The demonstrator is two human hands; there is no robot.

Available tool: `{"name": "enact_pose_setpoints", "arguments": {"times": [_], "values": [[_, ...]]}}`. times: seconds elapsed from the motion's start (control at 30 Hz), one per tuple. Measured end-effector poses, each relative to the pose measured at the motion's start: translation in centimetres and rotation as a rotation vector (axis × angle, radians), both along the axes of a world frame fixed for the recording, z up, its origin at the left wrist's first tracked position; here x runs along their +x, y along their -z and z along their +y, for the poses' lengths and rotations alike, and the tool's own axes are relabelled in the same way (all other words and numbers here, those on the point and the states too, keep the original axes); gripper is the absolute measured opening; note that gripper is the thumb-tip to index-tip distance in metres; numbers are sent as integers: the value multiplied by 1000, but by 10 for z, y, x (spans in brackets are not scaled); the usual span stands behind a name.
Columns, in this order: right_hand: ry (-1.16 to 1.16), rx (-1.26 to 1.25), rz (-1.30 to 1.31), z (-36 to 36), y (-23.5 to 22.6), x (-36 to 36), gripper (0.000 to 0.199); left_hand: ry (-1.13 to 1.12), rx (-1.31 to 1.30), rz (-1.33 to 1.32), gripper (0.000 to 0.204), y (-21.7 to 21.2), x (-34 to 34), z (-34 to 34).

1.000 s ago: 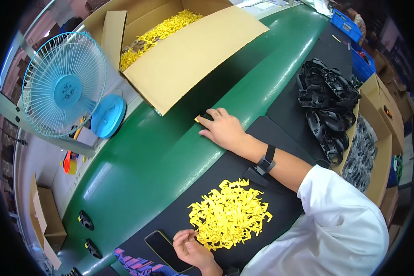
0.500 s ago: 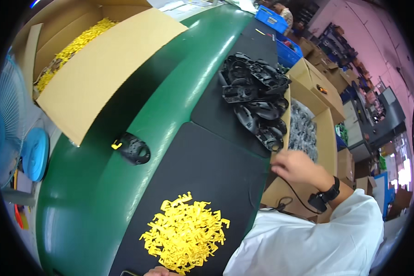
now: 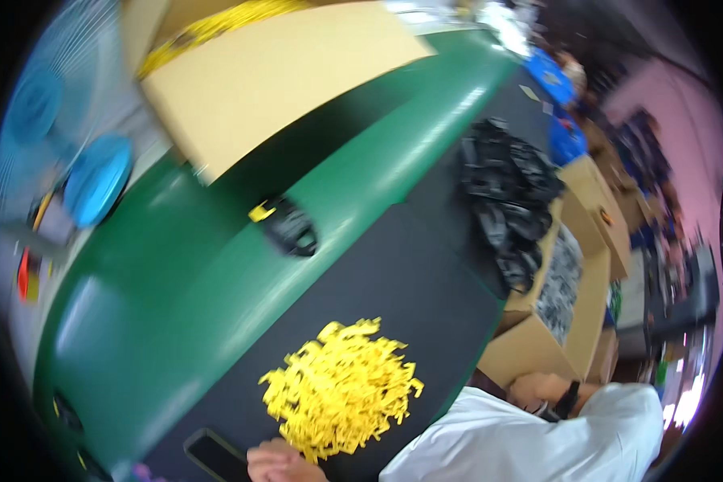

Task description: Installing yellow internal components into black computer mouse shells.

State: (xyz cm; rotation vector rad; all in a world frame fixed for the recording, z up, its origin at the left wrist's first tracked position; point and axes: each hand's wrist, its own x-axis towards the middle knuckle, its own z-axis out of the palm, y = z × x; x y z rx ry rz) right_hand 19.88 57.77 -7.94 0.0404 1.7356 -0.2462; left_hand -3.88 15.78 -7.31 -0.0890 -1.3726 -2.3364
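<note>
We are in a factory workroom: a long green tabletop [image 3: 177, 321], big cardboard boxes [image 3: 281, 72] of parts, a heap of little yellow pieces [image 3: 341, 390], and black parts [image 3: 506, 193].

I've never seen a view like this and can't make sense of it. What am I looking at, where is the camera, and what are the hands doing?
The camera sits on a person's head and looks down through a very wide lens, so straight edges bend. There is no machine, only two bare hands. The left hand rests at the near edge of a pile of small yellow pieces on a black mat; whether it grips any is hidden. The right hand, with a dark wristband, is down beside a cardboard box past the mat's edge, with blur hiding its fingers. On the green surface lies a black part with a yellow piece. Farther off are a heap of black parts and a big open carton.
</note>
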Motion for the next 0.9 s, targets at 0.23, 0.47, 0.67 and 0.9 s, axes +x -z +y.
{"name": "enact_pose_setpoints", "arguments": {"times": [0.23, 0.47, 0.67, 0.9], "values": [[-66, -33, 121, -13, -51, -94, 23, -318, -555, -18, 21, -10, -4, -25], [447, 66, 1465, -9, -147, -251, 36, -385, -1355, -815, 69, -18, 5, -66], [78, 352, 1474, 6, -103, -294, 67, -457, -1280, -878, 70, -18, 2, -54], [127, 343, 1538, 8, -93, -302, 48, -480, -1317, -833, 68, -12, 1, -55]]}}
